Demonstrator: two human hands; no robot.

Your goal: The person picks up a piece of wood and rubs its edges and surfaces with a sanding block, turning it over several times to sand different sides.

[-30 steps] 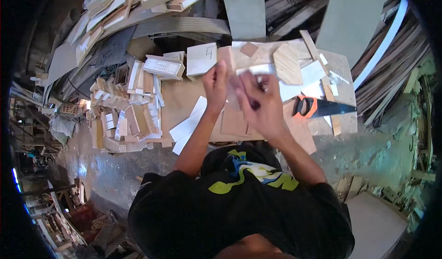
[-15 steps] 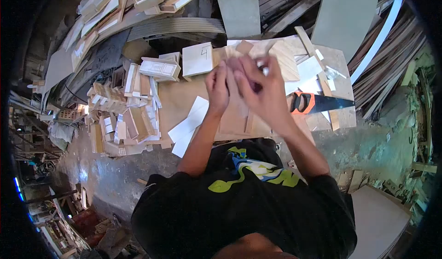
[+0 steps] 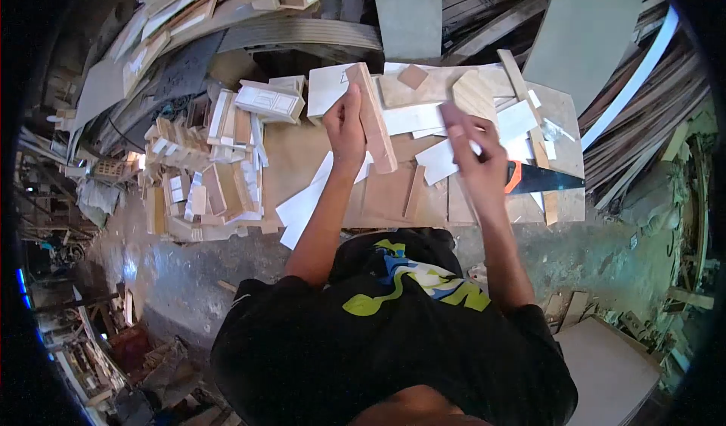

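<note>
My left hand (image 3: 346, 127) is closed around a narrow wooden block (image 3: 374, 127), held tilted above the workbench with its long face showing. To the right, my right hand (image 3: 480, 150) pinches a small flat, dark brown piece (image 3: 452, 114) that resembles folded sandpaper; blur hides its detail. A gap separates the two hands. Behind my right hand lies a handsaw (image 3: 541, 178), its orange handle partly covered by the hand. Below the wooden block, a thin brown board (image 3: 386, 195) rests on the bench.
Small wooden box pieces (image 3: 227, 191) crowd the bench's left end. White sheets (image 3: 302, 206), a cut-cornered wooden panel (image 3: 475, 93) and a long wooden strip (image 3: 522, 85) lie on the workbench (image 3: 295, 157). Large boards (image 3: 408, 17) lean behind it.
My hands have come apart from being together over the bench. The right hand has moved right and down with the brown piece, and the wooden block now shows in the left.
</note>
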